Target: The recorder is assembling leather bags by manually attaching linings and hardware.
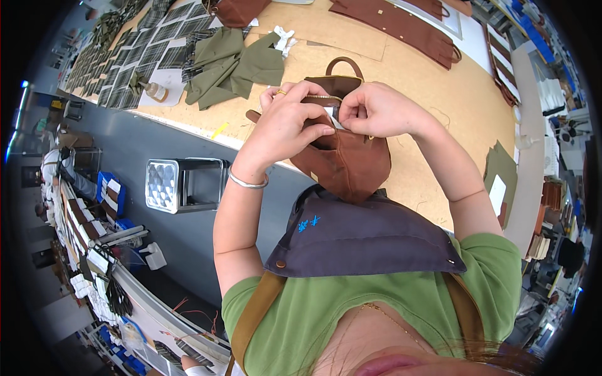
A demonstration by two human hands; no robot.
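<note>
A brown bag (360, 164) stands close against my apron at the table's edge, its opening facing up. A carry handle (343, 60) arches at its far side, and a brass-coloured zip (323, 97) runs along the opening. My left hand (285, 122) grips the left side of the opening, thumb on the near rim and the other fingers partly hidden. At the right rim, my right hand (381, 108) is closed in a pinch on the bag's edge; its fingertips are partly hidden. Between the hands a small white tag (332, 115) shows in the opening.
Olive fabric pieces (235, 67), plaid cut pieces (135, 62) and a small bottle (155, 91) lie on the table (426, 81) to the left. Brown leather parts (401, 31) lie at the far side. A metal stool (185, 185) stands on the floor at left.
</note>
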